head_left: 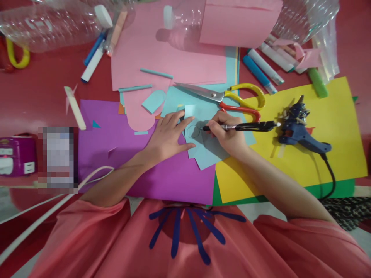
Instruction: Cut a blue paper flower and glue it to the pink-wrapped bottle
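Observation:
My right hand [227, 135] is closed around a black and silver pen [249, 126], its tip on light blue paper [214, 148]. A small round outline [193, 131] is drawn on the paper beside the tip. Flat and with fingers spread, my left hand [166, 135] presses on the left edge of the blue paper. Just beyond my hands lie scissors [214, 95] with one yellow and one red handle, blades pointing left. A cut light blue piece [154, 101] rests on a pink rounded paper shape [141, 116] above my left hand.
A blue hot glue gun [304, 137] lies on yellow paper [344, 116] at right, its cord trailing down. Purple paper [174, 181] is under my left arm. Clear plastic bottles [55, 23] and several markers [256, 73] lie at the back. A white cable [66, 199] crosses at left.

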A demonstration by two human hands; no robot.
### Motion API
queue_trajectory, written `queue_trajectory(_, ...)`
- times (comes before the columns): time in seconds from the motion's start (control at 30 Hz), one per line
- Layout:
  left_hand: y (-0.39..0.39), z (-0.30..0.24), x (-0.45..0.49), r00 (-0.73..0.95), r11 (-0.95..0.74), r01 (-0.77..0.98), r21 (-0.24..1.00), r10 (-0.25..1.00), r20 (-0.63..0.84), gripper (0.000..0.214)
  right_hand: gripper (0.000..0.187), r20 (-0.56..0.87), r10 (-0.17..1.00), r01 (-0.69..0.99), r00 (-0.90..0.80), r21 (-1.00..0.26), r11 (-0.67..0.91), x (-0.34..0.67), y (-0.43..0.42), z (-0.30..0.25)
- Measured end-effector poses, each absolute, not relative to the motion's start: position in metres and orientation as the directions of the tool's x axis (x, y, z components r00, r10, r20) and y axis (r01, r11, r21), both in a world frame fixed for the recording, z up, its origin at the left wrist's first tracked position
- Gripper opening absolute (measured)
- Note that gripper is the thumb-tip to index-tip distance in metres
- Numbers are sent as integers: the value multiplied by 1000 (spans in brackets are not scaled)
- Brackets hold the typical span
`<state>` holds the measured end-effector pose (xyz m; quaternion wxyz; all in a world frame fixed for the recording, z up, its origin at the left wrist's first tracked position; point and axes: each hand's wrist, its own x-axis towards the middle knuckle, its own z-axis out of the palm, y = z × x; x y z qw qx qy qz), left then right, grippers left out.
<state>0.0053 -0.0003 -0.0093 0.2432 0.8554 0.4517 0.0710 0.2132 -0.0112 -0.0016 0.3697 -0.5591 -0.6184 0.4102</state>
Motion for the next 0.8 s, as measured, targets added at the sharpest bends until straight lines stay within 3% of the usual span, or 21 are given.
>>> queue_trajectory(0.17,-1,-9,5,578,-469,740,482,809,-101,71,26,5,983,311,-182,-948,63,213,-14,1)
queue_trajectory(0.37,-1,-11,6,581,-482,741,468,809,-87,72,24,-71,952,339,-298,-940,36,211,-17,-1)
queue_trajectory(0.67,0,-11,5,595,-498,742,449,797,-99,73,24,36,994,341,-102,-937,69,212,-15,-2)
queue_trajectory(0.8,-1,-10,6,586,-486,748,453,804,-105,75,21,24,992,313,-122,-948,61,207,-12,0)
